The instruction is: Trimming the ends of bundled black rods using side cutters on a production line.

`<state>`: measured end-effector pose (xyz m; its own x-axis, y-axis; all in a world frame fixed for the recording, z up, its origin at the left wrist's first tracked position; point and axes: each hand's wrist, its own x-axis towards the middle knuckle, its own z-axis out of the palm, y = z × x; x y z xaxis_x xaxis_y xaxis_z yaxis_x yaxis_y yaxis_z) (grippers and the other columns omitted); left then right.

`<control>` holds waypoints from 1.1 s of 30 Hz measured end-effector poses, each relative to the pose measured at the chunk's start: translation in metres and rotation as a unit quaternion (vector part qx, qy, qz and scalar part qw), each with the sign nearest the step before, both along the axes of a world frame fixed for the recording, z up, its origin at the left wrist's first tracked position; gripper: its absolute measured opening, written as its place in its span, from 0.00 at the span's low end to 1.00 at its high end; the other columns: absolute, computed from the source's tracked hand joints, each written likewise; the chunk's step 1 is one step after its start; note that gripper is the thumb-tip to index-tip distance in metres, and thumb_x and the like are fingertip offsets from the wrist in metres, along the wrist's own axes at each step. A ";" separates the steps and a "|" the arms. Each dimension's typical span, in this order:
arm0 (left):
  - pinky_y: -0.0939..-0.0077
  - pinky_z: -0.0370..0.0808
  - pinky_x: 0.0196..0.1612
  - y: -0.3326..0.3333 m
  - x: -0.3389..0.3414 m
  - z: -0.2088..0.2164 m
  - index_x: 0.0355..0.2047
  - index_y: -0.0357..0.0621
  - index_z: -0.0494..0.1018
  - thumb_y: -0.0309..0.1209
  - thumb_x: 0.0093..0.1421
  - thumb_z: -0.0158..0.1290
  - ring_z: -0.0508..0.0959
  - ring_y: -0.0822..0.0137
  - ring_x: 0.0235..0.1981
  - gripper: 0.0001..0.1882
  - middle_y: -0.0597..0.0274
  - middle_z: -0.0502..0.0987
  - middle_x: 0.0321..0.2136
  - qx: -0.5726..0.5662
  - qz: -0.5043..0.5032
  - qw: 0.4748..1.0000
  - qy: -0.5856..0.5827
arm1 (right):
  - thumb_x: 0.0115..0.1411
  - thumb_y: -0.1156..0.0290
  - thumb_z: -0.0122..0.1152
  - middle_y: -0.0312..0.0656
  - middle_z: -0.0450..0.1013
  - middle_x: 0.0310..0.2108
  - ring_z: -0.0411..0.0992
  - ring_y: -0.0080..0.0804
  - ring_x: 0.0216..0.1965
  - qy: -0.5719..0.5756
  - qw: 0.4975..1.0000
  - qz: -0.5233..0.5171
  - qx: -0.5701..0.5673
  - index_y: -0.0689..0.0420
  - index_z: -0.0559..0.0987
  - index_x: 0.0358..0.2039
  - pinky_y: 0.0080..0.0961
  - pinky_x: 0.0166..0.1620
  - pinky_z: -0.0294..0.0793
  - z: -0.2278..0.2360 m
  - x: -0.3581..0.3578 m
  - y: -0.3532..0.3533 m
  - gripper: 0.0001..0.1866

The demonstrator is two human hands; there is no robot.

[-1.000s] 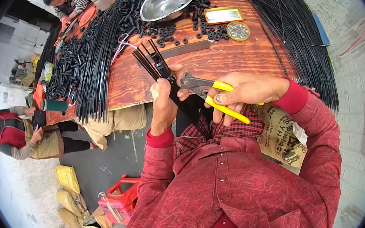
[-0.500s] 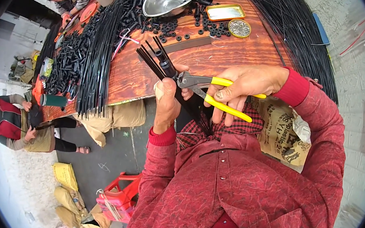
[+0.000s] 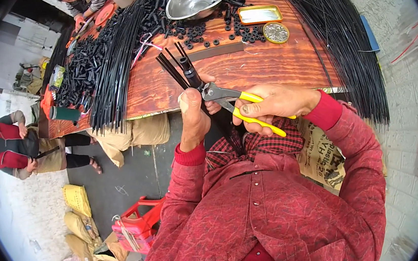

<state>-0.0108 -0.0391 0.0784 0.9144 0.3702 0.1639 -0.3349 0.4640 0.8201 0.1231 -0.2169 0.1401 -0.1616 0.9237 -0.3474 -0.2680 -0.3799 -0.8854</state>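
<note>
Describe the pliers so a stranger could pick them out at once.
Start at the reddish-brown wooden table and go to its edge nearest the wearer. There, the right hand holds the pliers. Bright yellow handles and a grey metal head set them apart from the black rods in the left hand.

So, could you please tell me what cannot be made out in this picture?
Left hand, head view: some fingers are hidden behind the black rods.
Black rods, head view: their lower ends are lost in dark shadow.
Pliers, head view: too small to tell what the jaws bite, if anything.
Round dish, head view: its pieces are too small to identify.
</note>
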 end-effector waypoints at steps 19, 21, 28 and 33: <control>0.74 0.64 0.26 0.012 0.007 -0.021 0.46 0.37 0.66 0.53 0.67 0.46 0.67 0.69 0.24 0.27 0.64 0.66 0.22 -0.031 0.013 0.999 -0.035 | 0.69 0.45 0.47 0.35 0.67 0.20 0.64 0.18 0.16 0.018 0.996 -0.022 0.081 0.64 0.73 0.37 0.17 0.19 0.64 -0.009 -0.029 0.004 0.28; 0.77 0.63 0.25 0.017 -0.004 -0.021 0.48 0.38 0.66 0.53 0.68 0.45 0.65 0.70 0.23 0.27 0.64 0.64 0.22 -0.058 0.020 0.998 -0.022 | 0.69 0.46 0.47 0.35 0.69 0.21 0.67 0.19 0.18 -0.018 0.994 -0.042 0.104 0.64 0.74 0.38 0.18 0.21 0.66 -0.006 -0.014 0.003 0.28; 0.83 0.58 0.24 0.009 0.014 -0.004 0.50 0.44 0.66 0.53 0.68 0.45 0.58 0.76 0.21 0.26 0.69 0.58 0.22 0.009 0.011 0.999 -0.037 | 0.61 0.58 0.61 0.42 0.75 0.23 0.74 0.33 0.24 -0.541 0.785 -0.299 0.034 0.60 0.79 0.38 0.35 0.31 0.74 -0.069 0.112 -0.016 0.17; 0.81 0.58 0.23 0.021 0.013 -0.006 0.51 0.42 0.66 0.51 0.67 0.49 0.60 0.75 0.21 0.25 0.70 0.59 0.22 0.011 0.026 0.999 -0.040 | 0.51 0.63 0.63 0.54 0.77 0.25 0.78 0.50 0.28 -0.755 0.571 -0.317 -0.051 0.59 0.81 0.29 0.44 0.33 0.76 -0.087 0.159 0.000 0.12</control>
<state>0.0022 -0.0184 0.0725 0.8772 0.4131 0.2446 -0.4235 0.4257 0.7996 0.2825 -0.2168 0.0531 0.7497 0.5928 0.2941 0.6602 -0.7010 -0.2697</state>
